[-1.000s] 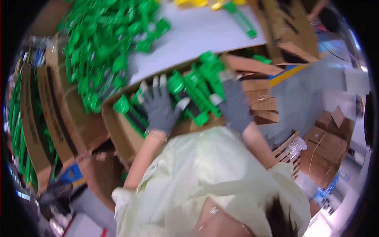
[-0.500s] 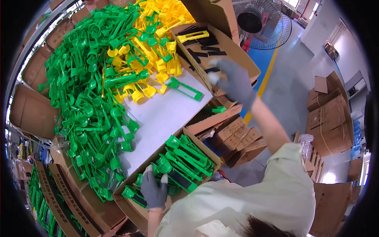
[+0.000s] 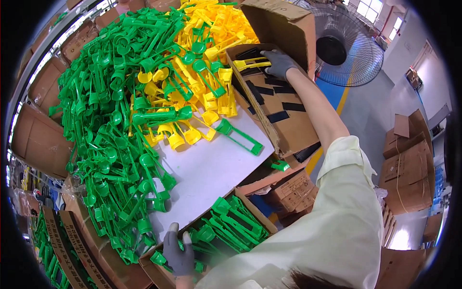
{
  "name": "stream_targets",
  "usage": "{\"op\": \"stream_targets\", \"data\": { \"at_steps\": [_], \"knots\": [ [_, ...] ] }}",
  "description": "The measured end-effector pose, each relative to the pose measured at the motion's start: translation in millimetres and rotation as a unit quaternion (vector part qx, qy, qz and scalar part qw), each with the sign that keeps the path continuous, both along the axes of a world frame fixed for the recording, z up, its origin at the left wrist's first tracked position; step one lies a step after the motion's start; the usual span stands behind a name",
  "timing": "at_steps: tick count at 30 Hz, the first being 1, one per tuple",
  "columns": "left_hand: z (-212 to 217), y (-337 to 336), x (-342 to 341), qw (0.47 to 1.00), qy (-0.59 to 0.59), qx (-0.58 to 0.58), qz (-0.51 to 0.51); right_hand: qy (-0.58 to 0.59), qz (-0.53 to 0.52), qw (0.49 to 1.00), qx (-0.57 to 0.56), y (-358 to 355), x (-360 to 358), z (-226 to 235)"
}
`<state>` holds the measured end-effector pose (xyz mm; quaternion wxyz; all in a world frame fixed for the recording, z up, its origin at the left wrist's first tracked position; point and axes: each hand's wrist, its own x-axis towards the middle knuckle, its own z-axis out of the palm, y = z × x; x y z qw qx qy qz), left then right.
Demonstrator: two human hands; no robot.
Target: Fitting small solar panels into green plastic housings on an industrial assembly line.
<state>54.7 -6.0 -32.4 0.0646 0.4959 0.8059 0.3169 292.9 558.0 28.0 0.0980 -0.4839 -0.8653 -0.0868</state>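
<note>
A white tabletop (image 3: 197, 180) spreads under one heap of green parts (image 3: 108, 101) and one heap of yellow parts (image 3: 226, 24), both too tangled to count. One loose green part (image 3: 239, 137) lies alone on the bare stretch. Two open cartons stand along its near and right edges: the upper carton (image 3: 296, 137) holds one yellow piece (image 3: 251, 63) and several black strips (image 3: 278, 116), some partly covered; the lower carton (image 3: 156, 275) holds green pieces (image 3: 231, 226), overlapping beyond a sure count.

The gloved right hand (image 3: 279, 63) reaches into the upper carton, its fingers slightly bent at the yellow piece's right end, above the strips; whether they grip anything cannot be told. The gloved left hand (image 3: 178, 251) is at the lower carton's left end beside the green pieces, thumb and fingers spread, with nothing visible between them.

One fan (image 3: 332, 50) stands beyond the upper carton, and a yellow line (image 3: 342, 102) crosses the grey floor (image 3: 368, 108).
</note>
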Motion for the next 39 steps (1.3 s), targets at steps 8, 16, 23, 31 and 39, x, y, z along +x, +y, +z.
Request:
{"op": "stream_targets", "data": {
  "at_steps": [8, 16, 23, 31, 39],
  "knots": [
    [0, 18, -14, 0.999, -0.041, 0.018, 0.018, -0.041, -0.008, 0.999, 0.0, -21, -9, 32],
    [4, 36, -17, 0.999, -0.006, 0.039, -0.024, 0.046, 0.041, 0.997, 0.039, -35, -99, 105],
    [5, 34, -26, 0.998, -0.013, 0.059, -0.001, 0.032, 0.153, 0.987, 0.039, 19, -83, 101],
    [-5, 40, -27, 0.998, -0.04, 0.043, -0.019, -0.313, -0.037, 0.949, -0.029, 1, -2, 31],
    [-15, 45, -24, 0.998, -0.038, 0.042, -0.04, -0.312, -0.005, 0.95, -0.03, 31, 5, 26]
  ]
}}
